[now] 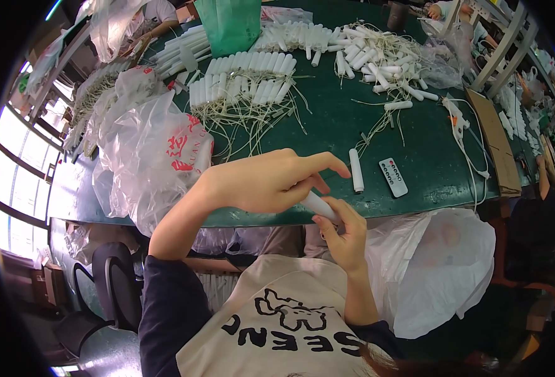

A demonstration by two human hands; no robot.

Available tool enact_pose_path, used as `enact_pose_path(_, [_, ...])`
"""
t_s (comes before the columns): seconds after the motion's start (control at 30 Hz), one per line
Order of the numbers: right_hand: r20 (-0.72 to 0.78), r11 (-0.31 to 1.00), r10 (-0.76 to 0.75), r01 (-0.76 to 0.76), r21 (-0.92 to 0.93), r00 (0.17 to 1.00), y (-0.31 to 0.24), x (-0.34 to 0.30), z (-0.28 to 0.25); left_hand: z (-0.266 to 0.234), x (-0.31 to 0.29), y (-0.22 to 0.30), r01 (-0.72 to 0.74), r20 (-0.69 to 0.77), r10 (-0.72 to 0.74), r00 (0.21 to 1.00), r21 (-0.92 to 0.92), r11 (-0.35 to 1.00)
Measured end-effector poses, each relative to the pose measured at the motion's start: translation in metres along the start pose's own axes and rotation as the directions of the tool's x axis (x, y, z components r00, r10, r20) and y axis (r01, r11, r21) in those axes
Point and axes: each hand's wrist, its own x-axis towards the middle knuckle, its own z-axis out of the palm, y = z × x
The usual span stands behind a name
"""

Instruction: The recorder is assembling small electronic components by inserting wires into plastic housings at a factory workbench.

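A smooth white tube (pixel 320 206) is held between my two hands just over the table's near edge. My left hand (pixel 262 179) reaches across from the left, its lower fingers curled at the tube's upper end and its index finger stretched out to the right. Thumb and fingers of my right hand (pixel 345 234) close round the lower end. Beyond them another white tube (pixel 356 171) with a dark end lies on the green table (pixel 328 132). To its right is a small white remote control (pixel 393 178). Farther off, a white tube (pixel 398 105) lies among thin pale wires.
Rows of white tubes (pixel 243 88) with trailing wires and a loose heap (pixel 384 60) cover the far table. A clear plastic bag (pixel 142 144) bulges at left. On the right, a corded white tool (pixel 457 122) lies by a cardboard strip (pixel 492 141). Another bag (pixel 441 270) hangs below.
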Motion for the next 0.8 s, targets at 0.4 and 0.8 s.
enact_pose_path(0.4, [-0.070, 0.929, 0.178, -0.144, 0.342, 0.981, 0.012, -0.010, 0.002, 0.046, 0.008, -0.035, -0.199, -0.270, 0.207, 0.940, 0.055, 0.978])
enact_pose_path(0.8, [-0.204, 0.889, 0.126, -0.020, 0.457, 0.971, 0.024, -0.005, -0.002, 0.071, 0.026, -0.094, 0.103, -0.543, -0.049, 0.838, 0.070, 0.992])
